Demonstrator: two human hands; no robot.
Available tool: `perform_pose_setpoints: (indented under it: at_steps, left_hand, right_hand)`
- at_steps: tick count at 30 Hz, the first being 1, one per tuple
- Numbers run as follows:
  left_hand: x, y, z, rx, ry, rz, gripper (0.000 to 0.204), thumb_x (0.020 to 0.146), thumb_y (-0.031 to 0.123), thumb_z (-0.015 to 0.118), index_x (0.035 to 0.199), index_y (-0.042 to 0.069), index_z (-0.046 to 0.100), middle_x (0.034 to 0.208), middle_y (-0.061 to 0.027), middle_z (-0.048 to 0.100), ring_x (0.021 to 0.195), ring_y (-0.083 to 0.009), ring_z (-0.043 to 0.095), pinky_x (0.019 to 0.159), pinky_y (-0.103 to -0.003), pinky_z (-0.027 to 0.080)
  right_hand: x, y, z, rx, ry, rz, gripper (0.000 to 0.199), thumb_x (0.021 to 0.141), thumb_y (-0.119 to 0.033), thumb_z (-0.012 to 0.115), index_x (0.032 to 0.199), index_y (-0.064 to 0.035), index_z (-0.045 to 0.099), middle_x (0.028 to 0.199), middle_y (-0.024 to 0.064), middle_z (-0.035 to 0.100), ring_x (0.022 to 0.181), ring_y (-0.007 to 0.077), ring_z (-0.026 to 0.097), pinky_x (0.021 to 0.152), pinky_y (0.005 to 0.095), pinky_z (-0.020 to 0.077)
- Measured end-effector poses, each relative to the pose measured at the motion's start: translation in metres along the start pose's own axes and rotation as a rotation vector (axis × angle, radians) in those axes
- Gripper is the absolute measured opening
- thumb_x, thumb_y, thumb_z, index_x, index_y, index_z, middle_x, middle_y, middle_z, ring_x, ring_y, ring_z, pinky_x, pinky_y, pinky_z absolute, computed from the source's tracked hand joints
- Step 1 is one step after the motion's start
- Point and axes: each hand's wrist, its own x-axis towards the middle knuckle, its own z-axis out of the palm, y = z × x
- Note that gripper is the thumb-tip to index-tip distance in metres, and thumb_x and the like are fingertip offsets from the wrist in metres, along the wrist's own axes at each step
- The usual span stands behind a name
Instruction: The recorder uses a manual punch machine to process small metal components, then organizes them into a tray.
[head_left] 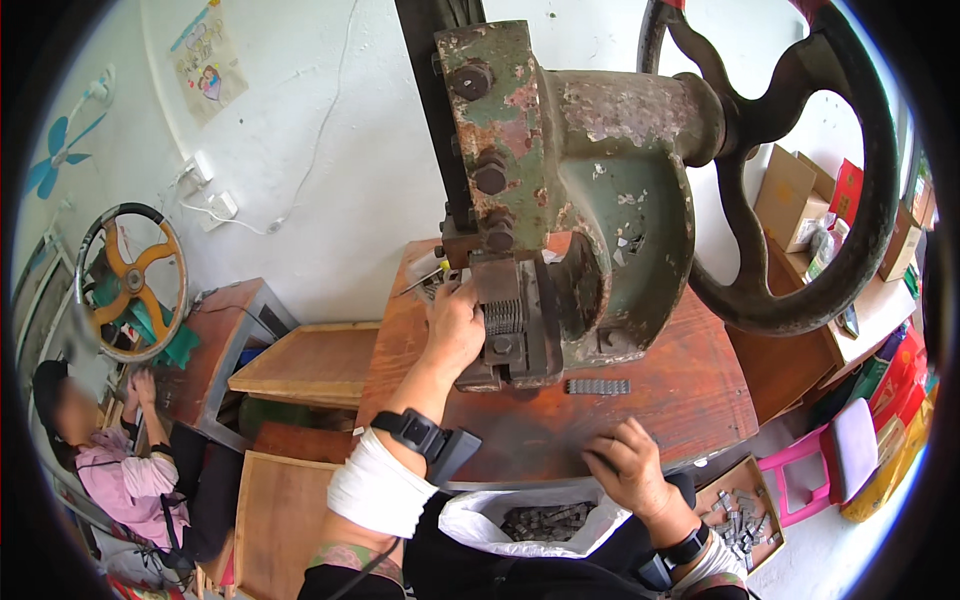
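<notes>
My left hand (458, 325) reaches up to the left side of a green, paint-worn hand press (620, 110), at its tooling. Its fingertips go behind the press block, so what they hold, if anything, is hidden. Right beside them, a ridged stack of metal (503, 317) sits in the tooling. On the table, right of the press foot, lies a dark ridged metal strip (598, 386). My right hand (630, 465) hovers at the table's front edge, fingers loosely bent and apart, with nothing visible in it. Below, a white bag (465, 520) in my lap contains small dark metal pieces.
The press's large handwheel (870, 200) rises at right above the wooden table (700, 400). A wooden tray (768, 490) of metal pieces and a pink stool (800, 475) stand lower right. At left, another person (125, 470) sits by a yellow-spoked wheel (133, 280); wooden boards (290, 510) lie between us.
</notes>
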Motion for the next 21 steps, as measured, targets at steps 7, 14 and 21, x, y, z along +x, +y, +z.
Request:
perform_pose_setpoints:
  at_steps: [7,14,21]
  left_hand:
    - [-0.011,-0.011,0.002,-0.244,-0.196,-0.371,0.043,0.081,0.003,0.053,0.122,0.016,0.057,0.12,-0.0152,0.057,0.118,-0.0349,0.045,0.096,-0.054,0.031]
    - [-0.007,0.014,-0.003,0.05,-0.321,-0.295,0.043,0.085,0.01,0.052,0.127,0.017,0.053,0.136,-0.001,0.049,0.123,-0.0334,0.042,0.093,-0.069,0.026]
    - [-0.016,0.006,-0.014,0.118,-0.364,-0.302,0.046,0.086,0.014,0.052,0.132,0.013,0.048,0.138,-0.0025,0.046,0.123,-0.0343,0.042,0.089,-0.073,0.026]
  right_hand:
    - [0.104,0.016,0.027,0.006,0.159,-0.011,0.025,0.07,-0.007,0.074,0.09,0.0021,0.062,0.085,0.0153,0.06,0.078,0.0346,0.059,0.068,0.0408,0.0494]
    - [0.144,0.03,0.056,-0.055,0.127,0.196,0.041,0.063,-0.019,0.081,0.094,0.0,0.061,0.089,0.0165,0.061,0.082,0.0359,0.059,0.071,0.0413,0.0495]
    - [0.143,-0.039,-0.115,-0.181,0.558,-0.156,0.014,0.072,-0.003,0.072,0.083,-0.0034,0.064,0.088,0.0091,0.064,0.082,0.0239,0.061,0.072,0.0359,0.0513]
